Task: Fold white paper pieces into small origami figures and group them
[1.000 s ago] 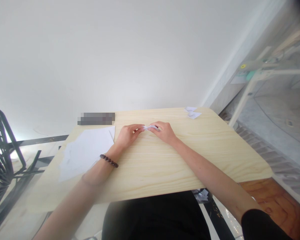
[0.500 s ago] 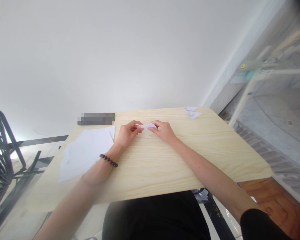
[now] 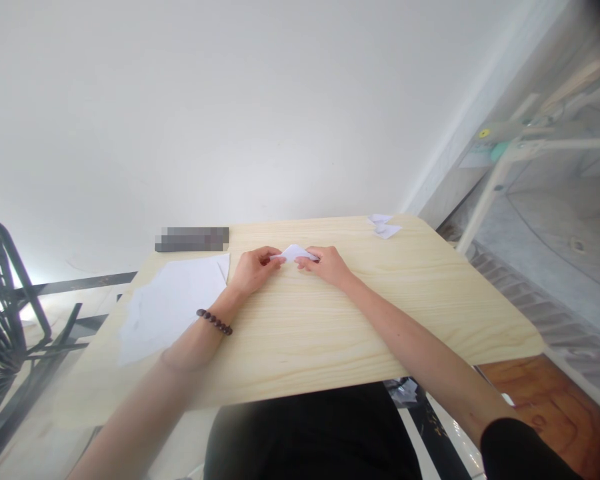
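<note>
A small folded piece of white paper is pinched between both my hands over the far middle of a pale wooden table. My left hand, with a dark bead bracelet on the wrist, grips the paper's left end with its fingers curled. My right hand grips the right end, fingers closed over it. The paper shows a pointed, triangular fold between the fingertips.
Loose white sheets lie on the table's left part. A small folded white paper shape rests at the far right corner. A white wall stands behind the table; black metal chair frames are at the left, a white rack at the right.
The folded paper has turned between my fingers and now shows a raised triangular point. Both hands stayed in nearly the same spot, the fingers shifting slightly.
</note>
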A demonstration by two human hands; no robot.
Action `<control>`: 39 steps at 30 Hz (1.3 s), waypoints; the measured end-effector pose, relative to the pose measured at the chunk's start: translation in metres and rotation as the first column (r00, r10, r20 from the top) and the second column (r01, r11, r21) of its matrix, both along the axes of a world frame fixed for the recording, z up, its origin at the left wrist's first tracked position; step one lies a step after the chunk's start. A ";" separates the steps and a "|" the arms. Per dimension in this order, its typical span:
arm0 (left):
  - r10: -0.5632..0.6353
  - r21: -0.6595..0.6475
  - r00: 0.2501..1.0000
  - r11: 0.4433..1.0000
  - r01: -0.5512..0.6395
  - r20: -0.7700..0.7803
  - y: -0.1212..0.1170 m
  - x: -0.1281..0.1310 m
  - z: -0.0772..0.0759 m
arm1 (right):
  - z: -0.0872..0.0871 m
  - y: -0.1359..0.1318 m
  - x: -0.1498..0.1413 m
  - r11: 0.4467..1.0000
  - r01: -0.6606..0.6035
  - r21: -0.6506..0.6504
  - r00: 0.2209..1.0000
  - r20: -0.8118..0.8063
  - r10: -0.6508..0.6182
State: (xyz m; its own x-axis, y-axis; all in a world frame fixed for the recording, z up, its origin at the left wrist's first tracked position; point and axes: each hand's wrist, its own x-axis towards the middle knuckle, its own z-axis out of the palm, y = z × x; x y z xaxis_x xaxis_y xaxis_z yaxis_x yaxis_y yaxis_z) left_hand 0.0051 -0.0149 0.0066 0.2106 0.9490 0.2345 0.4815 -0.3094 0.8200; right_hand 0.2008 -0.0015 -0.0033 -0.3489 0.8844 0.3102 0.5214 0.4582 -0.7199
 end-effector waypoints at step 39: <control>0.000 -0.059 0.983 0.998 0.011 0.184 0.005 -0.003 -0.002 | -0.002 0.003 -0.001 0.999 -0.022 -0.023 0.994 -0.110 0.019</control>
State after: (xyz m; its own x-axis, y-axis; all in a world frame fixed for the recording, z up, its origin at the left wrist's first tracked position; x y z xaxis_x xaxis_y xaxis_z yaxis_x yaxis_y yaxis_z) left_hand 0.0017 -0.0103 0.0049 0.1740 0.9615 0.2125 0.3193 -0.2592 0.9115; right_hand 0.2002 0.0010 -0.0054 -0.3322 0.8850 0.3262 0.4292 0.4498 -0.7832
